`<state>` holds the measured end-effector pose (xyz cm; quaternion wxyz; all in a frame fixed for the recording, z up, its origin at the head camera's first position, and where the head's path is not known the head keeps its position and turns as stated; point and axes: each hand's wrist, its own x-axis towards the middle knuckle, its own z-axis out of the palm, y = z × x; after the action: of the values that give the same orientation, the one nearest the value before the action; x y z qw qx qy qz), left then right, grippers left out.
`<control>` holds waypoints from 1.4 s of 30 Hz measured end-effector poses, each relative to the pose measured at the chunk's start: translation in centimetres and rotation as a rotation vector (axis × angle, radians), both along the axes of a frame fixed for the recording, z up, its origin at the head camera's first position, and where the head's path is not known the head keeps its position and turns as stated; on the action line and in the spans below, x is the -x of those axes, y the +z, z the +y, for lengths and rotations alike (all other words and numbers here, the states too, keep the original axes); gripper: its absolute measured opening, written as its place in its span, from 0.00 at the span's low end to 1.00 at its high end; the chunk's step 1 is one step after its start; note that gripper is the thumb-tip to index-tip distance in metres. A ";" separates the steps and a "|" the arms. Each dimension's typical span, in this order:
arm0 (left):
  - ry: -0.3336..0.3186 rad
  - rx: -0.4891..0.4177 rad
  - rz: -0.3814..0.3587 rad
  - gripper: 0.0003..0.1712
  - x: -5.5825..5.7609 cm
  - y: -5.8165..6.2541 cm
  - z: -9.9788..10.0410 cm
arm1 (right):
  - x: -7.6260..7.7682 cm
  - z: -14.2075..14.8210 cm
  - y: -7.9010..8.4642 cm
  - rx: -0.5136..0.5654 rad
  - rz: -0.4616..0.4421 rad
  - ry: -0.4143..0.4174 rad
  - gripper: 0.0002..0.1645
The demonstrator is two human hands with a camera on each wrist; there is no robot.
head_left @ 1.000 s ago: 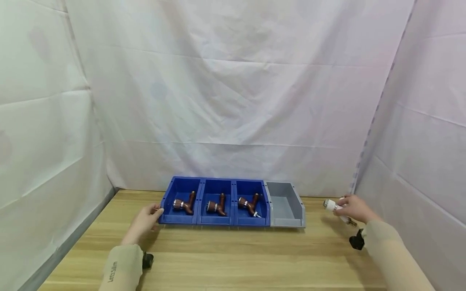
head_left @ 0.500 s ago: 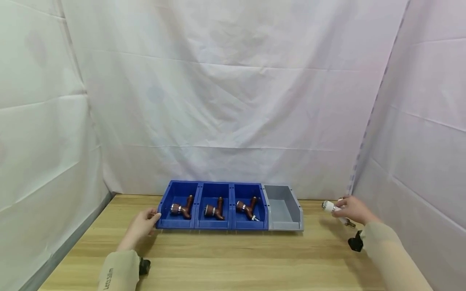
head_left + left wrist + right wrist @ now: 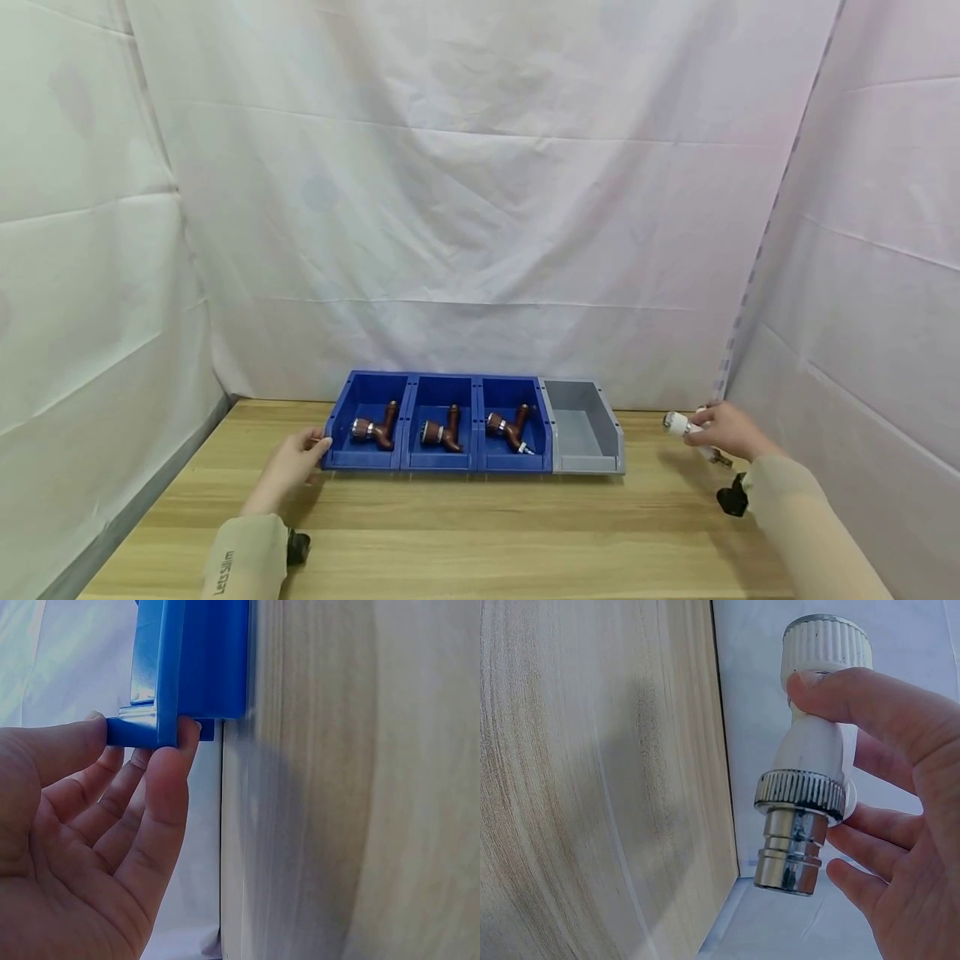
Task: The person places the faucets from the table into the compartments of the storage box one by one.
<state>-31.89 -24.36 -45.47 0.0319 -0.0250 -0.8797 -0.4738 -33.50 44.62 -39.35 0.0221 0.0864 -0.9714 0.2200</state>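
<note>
My left hand pinches the front left corner of the leftmost blue bin. In the left wrist view the thumb lies on one side of the blue corner and the fingers are on the other. Far to the right, my right hand holds a white tap above the table. Seen from the right wrist, the tap has a ribbed white knob and a chrome hose connector pointing down. The thumb presses just below the knob; the fingers go behind the body, partly hidden.
Three blue bins and a grey bin stand joined in a row on the wooden table. Each blue one holds a brown tap; the third tap has a light-coloured nozzle. White cloth hangs behind and at both sides.
The head view shifted slightly early on, so the bins appear a little lower and further left. Both hands keep their holds, with the white tap staying right of the bins.
</note>
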 end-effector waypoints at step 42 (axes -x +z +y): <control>-0.005 0.004 0.014 0.19 0.0 0.0 0.0 | 0.4 -0.4 0.4 -0.054 -0.010 -0.001 0.27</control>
<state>-31.88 -24.36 -45.47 0.0366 -0.0306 -0.8803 -0.4721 -33.86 44.19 -38.96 0.0148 0.0853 -0.9771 0.1941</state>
